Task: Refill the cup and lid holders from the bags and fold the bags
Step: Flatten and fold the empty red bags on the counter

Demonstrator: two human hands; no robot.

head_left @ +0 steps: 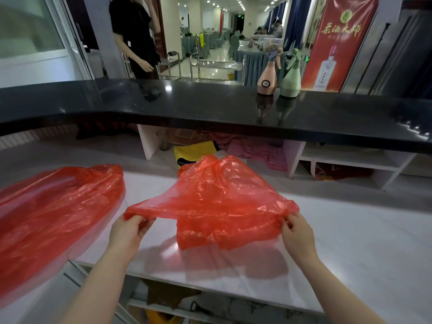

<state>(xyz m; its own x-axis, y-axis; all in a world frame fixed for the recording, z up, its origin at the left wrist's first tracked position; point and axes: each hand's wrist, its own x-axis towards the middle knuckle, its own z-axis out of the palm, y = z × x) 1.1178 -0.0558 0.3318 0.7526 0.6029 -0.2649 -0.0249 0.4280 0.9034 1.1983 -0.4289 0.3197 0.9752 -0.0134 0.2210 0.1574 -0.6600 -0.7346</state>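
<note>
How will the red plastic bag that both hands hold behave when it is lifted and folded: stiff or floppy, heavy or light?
Probably very floppy: the red bag sags and crumples between the left hand and the right hand. It seems light, since it is thin, see-through film that looks empty. Its glossy surface may slip, so folds might not stay.

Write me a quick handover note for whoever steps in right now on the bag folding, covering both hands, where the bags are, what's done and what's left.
Left hand: pinches the left corner of the red bag.
Right hand: pinches that bag's right corner.
That bag is stretched between the hands above the white counter, looks empty and is not yet folded flat.
Second red bag lies loose on the counter at the left, unfolded; whether anything is inside cannot be told.
No cup or lid holders are in view, so the refill cannot be confirmed.
Left: fold the held bag, then the second one.
</note>
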